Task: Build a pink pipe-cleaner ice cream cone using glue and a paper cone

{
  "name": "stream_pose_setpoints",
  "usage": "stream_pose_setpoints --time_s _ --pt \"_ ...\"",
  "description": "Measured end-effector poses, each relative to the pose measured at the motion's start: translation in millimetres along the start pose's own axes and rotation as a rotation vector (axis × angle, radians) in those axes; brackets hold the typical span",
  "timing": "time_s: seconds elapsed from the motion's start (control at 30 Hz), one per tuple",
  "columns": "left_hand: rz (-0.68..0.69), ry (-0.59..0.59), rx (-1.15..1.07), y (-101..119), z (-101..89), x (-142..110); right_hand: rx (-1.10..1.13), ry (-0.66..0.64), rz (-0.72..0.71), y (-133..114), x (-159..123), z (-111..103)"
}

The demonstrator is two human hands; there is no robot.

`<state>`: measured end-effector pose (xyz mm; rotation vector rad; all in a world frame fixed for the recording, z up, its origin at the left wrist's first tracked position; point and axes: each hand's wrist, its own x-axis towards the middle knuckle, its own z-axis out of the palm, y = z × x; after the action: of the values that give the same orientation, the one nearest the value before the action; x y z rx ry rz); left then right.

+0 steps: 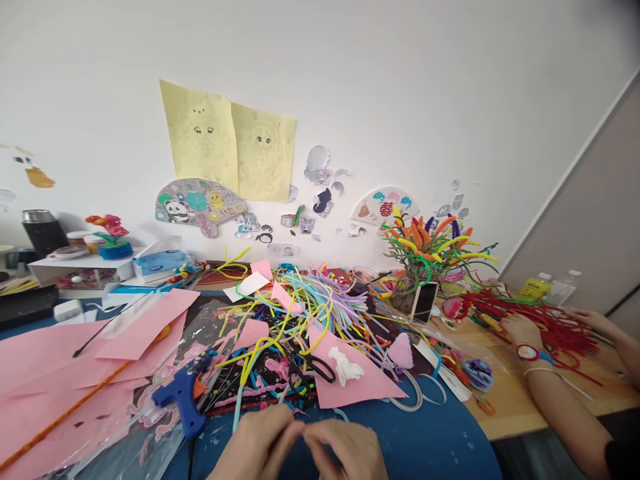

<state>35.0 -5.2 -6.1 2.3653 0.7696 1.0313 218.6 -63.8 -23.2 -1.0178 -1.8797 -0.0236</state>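
Note:
My left hand (260, 443) and my right hand (347, 450) meet at the bottom edge of the head view, above the blue table top (430, 447). Their fingertips are pinched together around something too small to make out. Just beyond them lie black-handled scissors (310, 373), a pink paper sheet (350, 373) with a white lump (347, 365) on it, and a tangled heap of coloured pipe cleaners (310, 307). A blue glue gun (183, 393) rests to the left of my left hand.
Pink paper sheets (75, 360) cover the left of the table. A vase of pipe-cleaner flowers (430, 253) and a phone (424, 301) stand at the right. Another person's hands (523, 330) work on red pipe cleaners (555, 323) at a wooden table. A white shelf (80, 267) stands far left.

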Motion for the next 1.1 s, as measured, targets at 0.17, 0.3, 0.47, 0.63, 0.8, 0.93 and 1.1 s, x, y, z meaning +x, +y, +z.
stream_pose_setpoints --time_s 0.17,0.3,0.47,0.63,0.8,0.93,1.1 --pt "-0.355 -0.060 -0.287 9.9 -14.6 33.1 -0.113 0.063 -0.207 7.9 56.4 -11.5" --pt "-0.236 0.010 -0.337 9.1 -23.8 31.3 0.509 -0.154 0.405 3.3 69.5 -14.0" --pt "-0.118 0.059 -0.526 4.6 -20.3 16.9 1.302 -0.438 0.945 -5.9 56.4 -11.9" --pt "-0.007 -0.029 -0.810 6.7 -14.0 16.3 1.554 -0.555 1.016 -8.8 46.7 -4.0" --pt "-0.072 0.042 -0.850 7.0 -6.1 17.8 1.534 -0.519 1.005 -4.5 39.1 5.8" --pt "-0.236 0.287 -0.621 2.7 5.6 14.7 0.852 -0.119 0.750 -2.5 26.1 14.5" --pt "-0.387 0.430 -0.466 4.0 10.7 8.7 0.165 0.172 0.290 -4.7 10.1 25.6"
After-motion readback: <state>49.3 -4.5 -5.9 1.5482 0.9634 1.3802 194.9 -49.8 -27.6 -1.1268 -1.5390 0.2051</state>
